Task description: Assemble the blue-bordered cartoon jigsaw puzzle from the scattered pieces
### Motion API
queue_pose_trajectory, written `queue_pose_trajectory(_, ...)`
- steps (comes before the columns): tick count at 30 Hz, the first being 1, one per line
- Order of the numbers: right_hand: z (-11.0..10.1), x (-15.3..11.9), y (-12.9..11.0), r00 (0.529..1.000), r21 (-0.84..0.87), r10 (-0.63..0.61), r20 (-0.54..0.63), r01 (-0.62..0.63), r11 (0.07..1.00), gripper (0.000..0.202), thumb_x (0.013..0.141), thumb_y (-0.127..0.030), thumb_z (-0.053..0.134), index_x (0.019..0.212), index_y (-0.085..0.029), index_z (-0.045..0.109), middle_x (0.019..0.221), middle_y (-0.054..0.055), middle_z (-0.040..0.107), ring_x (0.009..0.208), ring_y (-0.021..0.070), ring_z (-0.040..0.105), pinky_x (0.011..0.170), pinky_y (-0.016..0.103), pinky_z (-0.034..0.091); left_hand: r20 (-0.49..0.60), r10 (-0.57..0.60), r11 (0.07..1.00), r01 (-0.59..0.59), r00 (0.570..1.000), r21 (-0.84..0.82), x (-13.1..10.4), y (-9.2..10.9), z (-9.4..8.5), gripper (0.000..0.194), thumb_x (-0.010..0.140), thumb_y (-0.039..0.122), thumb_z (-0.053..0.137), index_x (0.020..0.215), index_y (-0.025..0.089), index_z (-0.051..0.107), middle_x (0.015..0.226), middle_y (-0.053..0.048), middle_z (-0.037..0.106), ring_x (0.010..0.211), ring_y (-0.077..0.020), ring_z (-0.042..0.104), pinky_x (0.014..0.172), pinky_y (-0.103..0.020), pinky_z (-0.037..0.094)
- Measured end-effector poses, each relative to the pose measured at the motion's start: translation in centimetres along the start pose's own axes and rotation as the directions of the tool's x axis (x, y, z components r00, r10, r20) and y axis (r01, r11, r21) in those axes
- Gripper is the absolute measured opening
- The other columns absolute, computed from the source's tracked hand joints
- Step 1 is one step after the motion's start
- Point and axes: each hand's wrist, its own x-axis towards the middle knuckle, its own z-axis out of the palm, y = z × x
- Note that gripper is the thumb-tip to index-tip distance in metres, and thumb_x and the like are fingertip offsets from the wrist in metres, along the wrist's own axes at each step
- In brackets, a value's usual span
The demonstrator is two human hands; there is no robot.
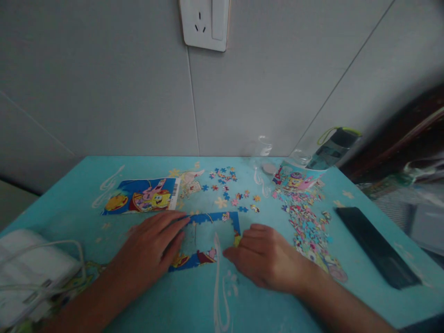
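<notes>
A partly joined jigsaw puzzle [215, 216] lies on the table, its border mostly formed around a bare middle. My left hand [156, 238] rests over the left side of this border, fingers stretched out and lying flat. At the lower right corner of the border, where there is a gap, my right hand [265, 254] is closed with curled fingers and the thumb pointing left. Whatever its fingertips may hold is hidden. Behind the left hand lies a cartoon picture card [145, 196]. Several loose puzzle pieces [227, 194] are scattered beyond the border.
A large heap of puzzle pieces [308, 226] spreads on the right, by a cartoon-printed container [298, 177]. Further right are a dark flat object [376, 245] and a bottle [335, 148]. A white device with cables [33, 273] sits at left. The wall [138, 92] bounds the table's back.
</notes>
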Motion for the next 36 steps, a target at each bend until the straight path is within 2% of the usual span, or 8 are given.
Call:
queue_pose_trajectory(5,-0.2,-0.2,-0.3,0.992,-0.028,-0.087,-0.086,0.085,0.996,0.013,0.099,-0.018,0.057,0.109,-0.017,0.066,0.061,-0.003,0.06,0.056,0.0142,0.054,0.053,0.035,0.037,-0.016,-0.003,1.0,0.003,1.0,-0.003,0.2,-0.1,-0.2,0.036,0.103,0.038,0.045,0.134,0.024,0.057,0.136,-0.007,0.056,0.125,-0.0278,0.053,0.111,-0.05,0.044)
queue_pose_trajectory(10,-1.4,-1.7,1.1,0.926,-0.037,0.117,-0.36,-0.139,0.99,0.026,0.093,-0.013,0.062,0.117,-0.022,0.064,0.064,-0.003,0.063,0.054,0.0129,0.056,0.053,0.032,0.043,-0.023,-0.019,1.0,0.019,1.0,0.024,0.4,-0.6,-0.5,0.034,0.104,0.031,0.041,0.13,0.019,0.059,0.131,-0.01,0.059,0.121,-0.0271,0.056,0.107,-0.049,0.047)
queue_pose_trajectory(12,-1.9,-1.9,1.5,0.769,0.051,0.335,-0.545,-0.369,0.928,0.024,0.093,-0.015,0.063,0.113,-0.027,0.067,0.066,-0.004,0.066,0.052,0.0122,0.058,0.053,0.03,0.046,-0.025,-0.021,0.999,0.021,0.999,0.026,0.5,-0.7,-0.6,0.034,0.104,0.029,0.041,0.13,0.019,0.059,0.131,-0.01,0.059,0.121,-0.0266,0.056,0.107,-0.048,0.047)
queue_pose_trajectory(14,-2.4,-1.7,1.9,0.516,0.219,0.529,-0.674,-0.545,0.81,0.017,0.094,-0.021,0.064,0.108,-0.027,0.069,0.064,-0.004,0.065,0.048,0.0122,0.058,0.048,0.028,0.045,-0.03,-0.012,1.0,0.013,0.999,0.026,0.5,-0.8,-0.6,0.034,0.104,0.028,0.041,0.131,0.019,0.058,0.132,-0.009,0.059,0.121,-0.0263,0.056,0.108,-0.048,0.047)
queue_pose_trajectory(16,-2.9,-1.3,2.6,0.314,0.389,0.629,-0.711,-0.569,0.724,0.013,0.094,-0.027,0.064,0.105,-0.025,0.07,0.058,-0.004,0.06,0.044,0.0117,0.054,0.041,0.027,0.039,-0.033,-0.007,1.0,0.008,0.999,0.028,0.4,-0.9,-0.6,0.034,0.103,0.028,0.041,0.132,0.02,0.058,0.133,-0.009,0.058,0.122,-0.0266,0.056,0.109,-0.048,0.046)
queue_pose_trajectory(19,-3.5,-0.8,3.6,0.205,0.521,0.69,-0.694,-0.518,0.678,0.013,0.094,-0.033,0.065,0.101,-0.023,0.071,0.052,-0.006,0.054,0.041,0.0108,0.049,0.038,0.025,0.034,-0.035,-0.006,1.0,0.007,0.999,0.03,0.3,-1.1,-0.5,0.034,0.103,0.028,0.042,0.132,0.02,0.058,0.134,-0.009,0.058,0.123,-0.0275,0.055,0.11,-0.048,0.045)
queue_pose_trajectory(22,-3.7,-0.7,4.1,0.184,0.557,0.715,-0.674,-0.509,0.656,0.014,0.094,-0.033,0.066,0.101,-0.023,0.071,0.05,-0.006,0.052,0.04,0.0104,0.047,0.038,0.025,0.034,-0.015,0.0,0.999,0.001,1.0,0.04,0.2,-1.3,-0.6,0.038,0.1,0.023,0.041,0.134,0.02,0.056,0.136,-0.01,0.056,0.125,-0.0285,0.054,0.11,-0.049,0.045)
queue_pose_trajectory(36,-3.0,-0.9,4.0,0.261,0.542,0.719,-0.644,-0.508,0.669,0.014,0.091,-0.03,0.069,0.1,-0.021,0.074,0.053,-0.006,0.057,0.041,0.0089,0.051,0.039,0.022,0.033,-0.033,0.03,0.996,-0.027,0.999,0.083,0.3,-1.0,-0.6,0.034,0.102,0.023,0.04,0.133,0.018,0.055,0.132,-0.01,0.057,0.121,-0.0261,0.055,0.107,-0.047,0.047)
